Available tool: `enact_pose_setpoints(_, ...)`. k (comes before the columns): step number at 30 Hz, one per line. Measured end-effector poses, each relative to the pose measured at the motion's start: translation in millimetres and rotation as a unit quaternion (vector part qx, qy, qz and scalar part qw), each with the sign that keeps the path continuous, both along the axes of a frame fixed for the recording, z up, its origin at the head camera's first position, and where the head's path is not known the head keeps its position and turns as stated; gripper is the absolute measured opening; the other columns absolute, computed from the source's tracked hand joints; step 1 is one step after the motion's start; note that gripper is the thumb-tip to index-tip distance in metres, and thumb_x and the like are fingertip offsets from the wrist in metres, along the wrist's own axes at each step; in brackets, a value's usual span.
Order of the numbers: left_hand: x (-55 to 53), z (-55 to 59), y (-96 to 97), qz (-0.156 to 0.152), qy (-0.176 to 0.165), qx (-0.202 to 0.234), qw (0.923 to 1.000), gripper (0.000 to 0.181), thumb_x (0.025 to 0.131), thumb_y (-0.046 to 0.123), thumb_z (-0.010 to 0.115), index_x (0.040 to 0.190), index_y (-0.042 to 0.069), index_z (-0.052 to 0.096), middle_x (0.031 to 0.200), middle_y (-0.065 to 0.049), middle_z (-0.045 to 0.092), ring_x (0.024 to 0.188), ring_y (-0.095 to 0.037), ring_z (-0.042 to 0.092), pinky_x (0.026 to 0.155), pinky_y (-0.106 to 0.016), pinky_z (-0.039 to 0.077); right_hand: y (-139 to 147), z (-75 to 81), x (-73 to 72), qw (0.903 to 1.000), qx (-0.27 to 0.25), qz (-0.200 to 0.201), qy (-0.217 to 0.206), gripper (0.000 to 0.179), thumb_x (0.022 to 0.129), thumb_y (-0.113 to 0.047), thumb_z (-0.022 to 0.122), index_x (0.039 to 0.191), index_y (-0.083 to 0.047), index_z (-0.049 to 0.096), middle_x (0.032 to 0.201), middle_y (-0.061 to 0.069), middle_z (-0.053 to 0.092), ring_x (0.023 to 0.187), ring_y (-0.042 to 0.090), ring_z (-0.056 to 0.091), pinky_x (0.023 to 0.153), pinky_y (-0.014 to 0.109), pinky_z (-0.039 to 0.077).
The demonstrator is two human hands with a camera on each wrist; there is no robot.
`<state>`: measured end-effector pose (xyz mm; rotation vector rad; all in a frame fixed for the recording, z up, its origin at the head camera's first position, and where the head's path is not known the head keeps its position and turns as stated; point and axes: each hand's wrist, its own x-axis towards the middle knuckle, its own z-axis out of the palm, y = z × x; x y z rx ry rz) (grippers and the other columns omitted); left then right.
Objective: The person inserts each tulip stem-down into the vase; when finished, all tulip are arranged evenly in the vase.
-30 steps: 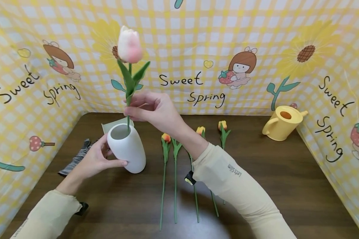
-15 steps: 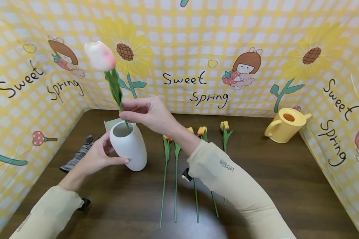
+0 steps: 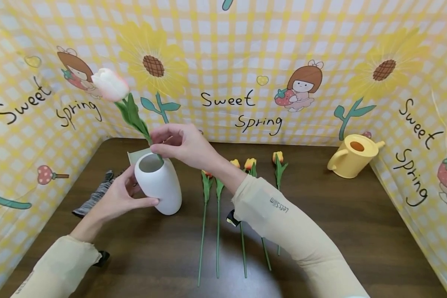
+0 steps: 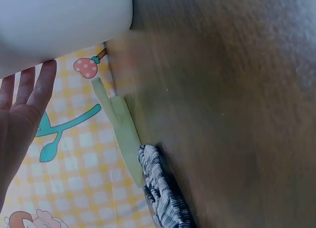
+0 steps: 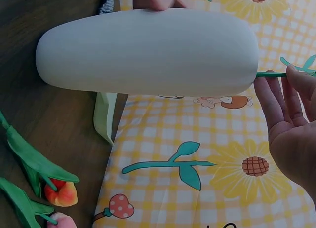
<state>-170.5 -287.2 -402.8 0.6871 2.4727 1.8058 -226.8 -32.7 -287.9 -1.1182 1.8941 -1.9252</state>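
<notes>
A white oval vase (image 3: 163, 188) stands on the dark wooden table, its mouth facing up. My left hand (image 3: 121, 196) holds its side, thumb in front and fingers round the back. With thumb and fingers, my right hand (image 3: 182, 142) pinches the green stem of a white-and-pink tulip (image 3: 111, 85) just above the vase mouth. The stem's lower part runs into the opening and is hidden inside. The bloom leans to the left. In the right wrist view, a short piece of stem (image 5: 270, 75) shows between the vase's rim and my right hand (image 5: 291, 109).
Several orange-yellow tulips (image 3: 205, 194) lie side by side on the table (image 3: 320, 240), partly under my right forearm. A yellow watering can (image 3: 352, 159) stands at the back right. A grey knitted item (image 3: 94, 196) and a pale green piece (image 4: 126, 136) lie behind my left hand.
The tulip has tipped to the left and come down, its stem going deeper into the vase. My right hand has shifted slightly left and down; the left hand keeps its hold.
</notes>
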Motion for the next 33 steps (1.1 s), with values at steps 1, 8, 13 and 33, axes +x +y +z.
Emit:
enact_pose_setpoints(1,0.4,-0.3,-0.1,-0.002,0.002,0.005,1.0,0.094,0.072,-0.013,0.085,0.151,0.012,0.04,0.134,-0.014,0.054,0.114,-0.022,0.064,0.09,-0.031,0.058,0.1,-0.8,0.3,1.0,0.007,-0.001,0.004,0.028,0.092,-0.002,0.074,0.118,0.005,0.067,0.105,0.012,0.07,0.09,0.027,0.072,0.082,0.035,0.061)
enact_pose_setpoints(8,1.2,-0.1,-1.5,0.008,0.037,0.003,0.9993,0.089,0.072,-0.015,0.085,0.149,0.008,0.045,0.127,-0.014,0.061,0.112,-0.02,0.064,0.088,-0.029,0.058,0.2,-3.1,0.6,0.9989,0.033,-0.01,0.03,0.03,0.092,-0.003,0.075,0.12,0.004,0.069,0.105,0.012,0.073,0.09,0.018,0.072,0.082,0.031,0.06)
enact_pose_setpoints(13,0.1,0.2,-2.3,0.01,0.038,0.007,0.9992,0.088,0.072,-0.015,0.085,0.148,0.006,0.047,0.125,-0.014,0.062,0.11,-0.02,0.065,0.088,-0.031,0.058,-2.6,-3.7,-1.3,0.9969,0.042,-0.021,0.062,0.029,0.09,-0.004,0.076,0.118,0.003,0.071,0.105,0.01,0.074,0.09,0.012,0.072,0.083,0.028,0.059)
enact_pose_setpoints(33,2.1,-3.3,-4.0,0.016,0.023,-0.001,0.9996,0.085,0.075,-0.012,0.084,0.148,0.009,0.047,0.124,-0.014,0.063,0.104,-0.021,0.07,0.084,-0.03,0.06,-7.4,-4.3,-0.8,0.9915,0.097,-0.039,0.078,0.035,0.092,-0.01,0.076,0.126,-0.002,0.07,0.115,0.006,0.074,0.096,0.002,0.069,0.085,0.021,0.056)
